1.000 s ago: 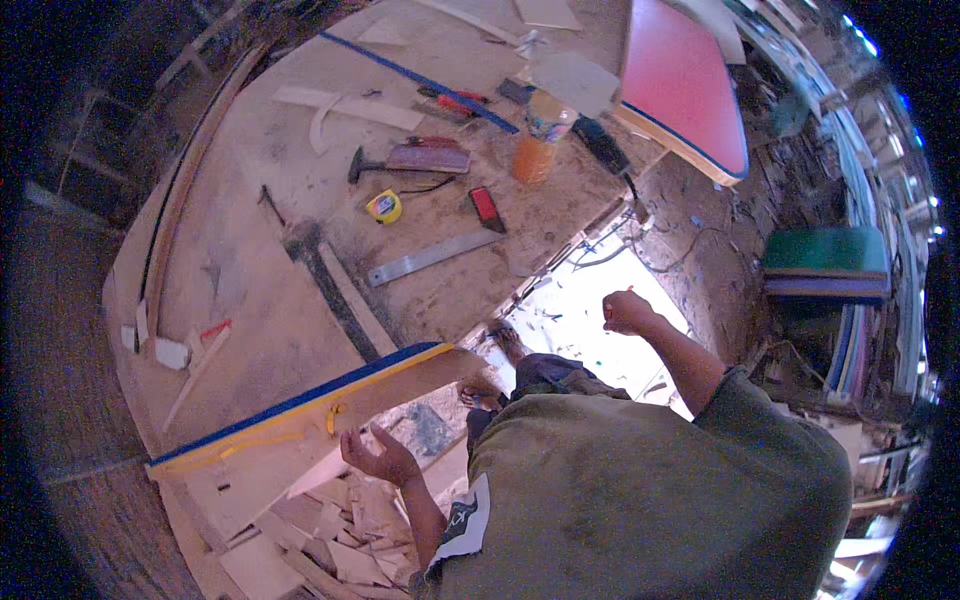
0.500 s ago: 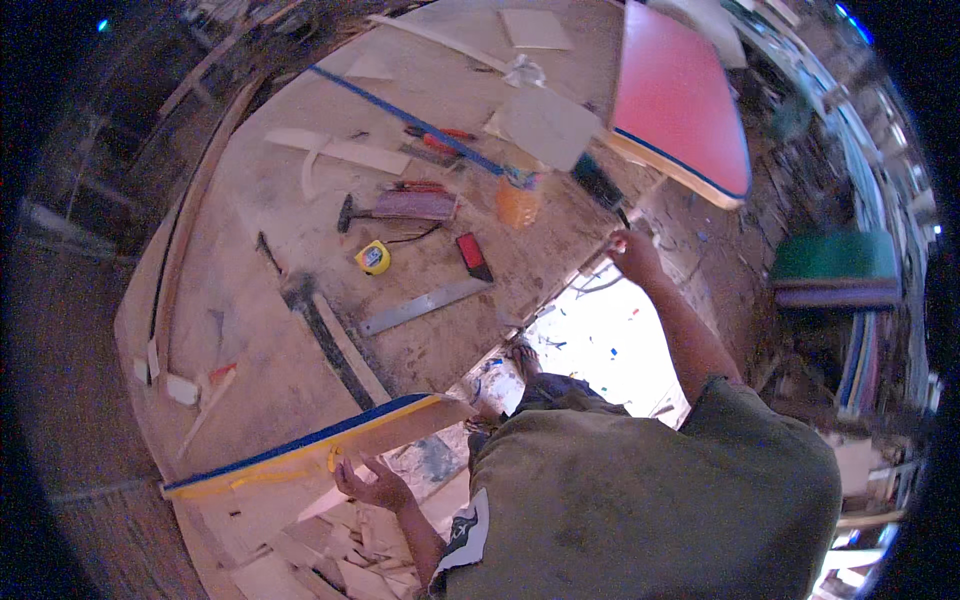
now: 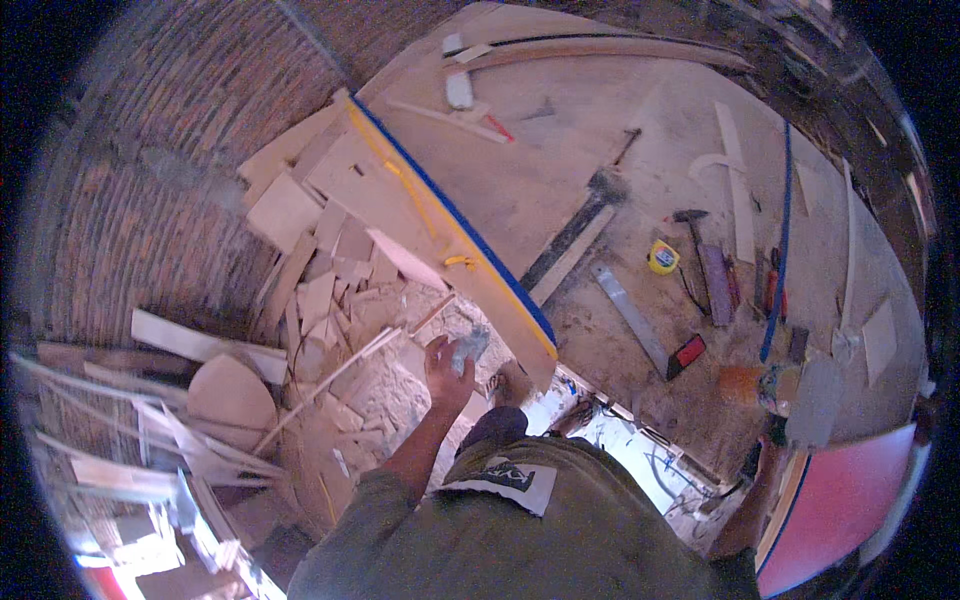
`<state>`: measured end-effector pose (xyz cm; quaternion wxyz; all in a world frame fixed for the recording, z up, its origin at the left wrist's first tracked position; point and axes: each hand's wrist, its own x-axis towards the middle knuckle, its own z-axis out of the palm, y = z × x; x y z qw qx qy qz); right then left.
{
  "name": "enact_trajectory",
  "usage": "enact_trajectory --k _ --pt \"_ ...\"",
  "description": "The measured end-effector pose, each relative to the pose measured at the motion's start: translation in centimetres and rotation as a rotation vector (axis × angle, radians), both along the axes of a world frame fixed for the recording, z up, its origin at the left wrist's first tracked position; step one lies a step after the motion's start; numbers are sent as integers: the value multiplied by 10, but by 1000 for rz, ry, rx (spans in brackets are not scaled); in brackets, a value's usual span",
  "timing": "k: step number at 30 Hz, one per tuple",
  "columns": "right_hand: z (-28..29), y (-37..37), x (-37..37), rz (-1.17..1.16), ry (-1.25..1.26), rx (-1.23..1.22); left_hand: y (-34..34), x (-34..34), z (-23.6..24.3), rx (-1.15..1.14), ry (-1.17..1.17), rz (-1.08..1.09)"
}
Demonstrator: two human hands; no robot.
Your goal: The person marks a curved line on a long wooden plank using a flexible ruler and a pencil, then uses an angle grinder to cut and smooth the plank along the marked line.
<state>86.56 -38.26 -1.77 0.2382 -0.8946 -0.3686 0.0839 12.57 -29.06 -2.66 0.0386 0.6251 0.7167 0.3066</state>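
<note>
My left hand (image 3: 447,376) is over the littered floor, fingers curved and apart. A crumpled grey-green scrap (image 3: 470,350) shows beside its fingertips, seemingly on the floor behind it. Just beyond stands a long wooden board (image 3: 440,245) with a blue edge and yellow band; a yellow blob (image 3: 460,262) sits on its face. At the table's right edge, my right hand (image 3: 767,458) closes around a dark handle (image 3: 778,430), partly hidden by the fingers. A grey flat square (image 3: 815,402) adjoins that handle, and an orange container (image 3: 740,382) lies beside it.
On the wooden table (image 3: 560,250) lie a try square (image 3: 635,325), a yellow tape measure (image 3: 662,257), a hammer (image 3: 697,235) and a blue strip (image 3: 780,250). A red padded panel (image 3: 840,500) is at right. Wood offcuts (image 3: 330,280) cover the left floor.
The view has turned left, so the table appears swung to the right. My left hand has come away from the board's yellow blob. My right hand stays at the dark handle.
</note>
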Motion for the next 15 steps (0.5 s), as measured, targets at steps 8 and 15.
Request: enact_trajectory --k 8,15 --pt "-13 -64 -66 -188 -7 165 -15 -31 -13 -24 -31 38" --pt "-44 -157 -252 -456 475 347 -5 -116 -41 -20 -153 -114"
